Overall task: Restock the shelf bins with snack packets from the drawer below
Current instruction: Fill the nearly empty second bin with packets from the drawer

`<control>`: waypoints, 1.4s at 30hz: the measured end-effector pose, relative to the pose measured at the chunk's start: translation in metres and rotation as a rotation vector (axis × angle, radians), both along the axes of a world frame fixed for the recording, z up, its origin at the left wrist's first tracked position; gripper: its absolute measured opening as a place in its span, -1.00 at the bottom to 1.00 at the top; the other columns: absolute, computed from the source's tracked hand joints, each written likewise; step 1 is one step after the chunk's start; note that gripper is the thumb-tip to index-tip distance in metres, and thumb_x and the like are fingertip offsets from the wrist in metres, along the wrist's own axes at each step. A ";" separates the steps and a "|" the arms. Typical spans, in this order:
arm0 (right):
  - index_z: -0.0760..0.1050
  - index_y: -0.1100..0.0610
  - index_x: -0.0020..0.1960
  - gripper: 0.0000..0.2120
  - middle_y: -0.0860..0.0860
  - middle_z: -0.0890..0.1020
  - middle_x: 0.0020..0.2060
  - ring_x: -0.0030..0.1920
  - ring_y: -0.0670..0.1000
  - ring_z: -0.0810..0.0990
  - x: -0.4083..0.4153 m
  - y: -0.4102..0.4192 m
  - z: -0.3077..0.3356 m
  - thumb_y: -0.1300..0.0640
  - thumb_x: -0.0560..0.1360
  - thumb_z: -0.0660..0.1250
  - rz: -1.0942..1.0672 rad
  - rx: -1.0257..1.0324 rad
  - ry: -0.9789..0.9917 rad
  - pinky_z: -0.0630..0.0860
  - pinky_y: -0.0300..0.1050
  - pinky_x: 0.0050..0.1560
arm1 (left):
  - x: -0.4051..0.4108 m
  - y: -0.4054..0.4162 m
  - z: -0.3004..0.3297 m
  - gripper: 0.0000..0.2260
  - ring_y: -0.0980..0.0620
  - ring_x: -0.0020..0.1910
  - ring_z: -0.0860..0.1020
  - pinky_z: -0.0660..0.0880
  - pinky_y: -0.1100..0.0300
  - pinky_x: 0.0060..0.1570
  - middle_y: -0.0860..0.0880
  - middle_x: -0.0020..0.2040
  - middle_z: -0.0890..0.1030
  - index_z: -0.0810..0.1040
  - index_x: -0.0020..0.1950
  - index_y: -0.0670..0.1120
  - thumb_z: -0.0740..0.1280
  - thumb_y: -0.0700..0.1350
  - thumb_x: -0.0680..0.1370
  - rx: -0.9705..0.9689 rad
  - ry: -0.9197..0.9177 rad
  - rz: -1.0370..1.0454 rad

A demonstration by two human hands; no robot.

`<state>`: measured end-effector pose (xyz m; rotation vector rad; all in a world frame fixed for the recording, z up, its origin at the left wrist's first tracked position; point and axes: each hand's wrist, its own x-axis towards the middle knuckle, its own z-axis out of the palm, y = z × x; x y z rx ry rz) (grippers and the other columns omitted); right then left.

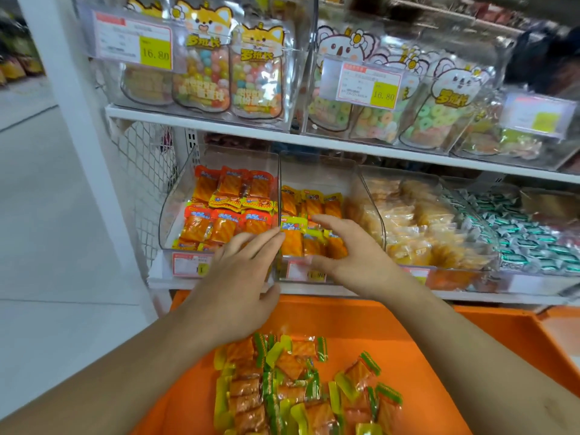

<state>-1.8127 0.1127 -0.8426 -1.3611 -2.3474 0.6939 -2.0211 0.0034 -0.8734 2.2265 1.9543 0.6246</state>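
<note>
White shop shelving carries a row of clear plastic bins, and both hands reach to the second clear bin (314,171), holding yellow-topped orange snack packets (309,227). Left hand (241,274), fingers straight and empty, rests at its divider wall; right hand (348,249), loosely spread, presses the packets, probably levelling them, while more yellow-green packets (301,387) wait in the orange drawer (439,340) below
</note>
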 end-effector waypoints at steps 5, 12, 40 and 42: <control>0.50 -0.08 0.44 -0.45 -0.09 0.52 0.30 0.36 -0.09 0.45 0.022 -0.057 -0.012 -0.03 0.48 0.55 -0.014 0.086 0.056 0.30 -0.34 0.35 | 0.001 -0.034 -0.013 -0.36 0.04 0.55 0.15 0.18 -0.06 0.57 0.18 0.60 0.23 0.18 0.65 0.10 0.31 0.15 0.61 -0.028 -0.101 -0.009; 0.52 0.03 0.36 -0.55 0.00 0.60 0.18 0.22 0.06 0.57 0.041 -0.104 -0.127 0.02 0.51 0.51 -0.005 -0.199 -0.198 0.51 -0.07 0.18 | 0.012 -0.068 -0.098 -0.44 0.07 0.46 0.39 0.40 0.05 0.42 0.14 0.50 0.37 0.33 0.55 0.10 0.36 0.19 0.59 -0.373 -0.145 -0.033; 0.32 0.03 0.45 -0.39 0.06 0.43 0.33 0.30 0.19 0.50 0.024 -0.075 -0.341 0.17 0.42 0.37 -0.087 -0.220 -0.548 0.54 0.08 0.19 | -0.017 -0.005 -0.296 -0.64 -0.11 0.33 0.53 0.53 0.02 0.23 0.00 0.39 0.57 0.52 0.44 0.06 0.36 -0.10 0.63 -0.516 -0.034 0.219; 0.27 0.01 0.47 -0.38 0.05 0.42 0.31 0.25 0.20 0.56 0.027 -0.078 -0.330 0.12 0.44 0.35 -0.113 -0.274 -0.522 0.59 0.11 0.09 | -0.017 -0.008 -0.287 -0.70 -0.11 0.22 0.60 0.57 0.04 0.11 -0.02 0.30 0.62 0.57 0.38 0.05 0.34 -0.09 0.65 -0.522 -0.110 0.272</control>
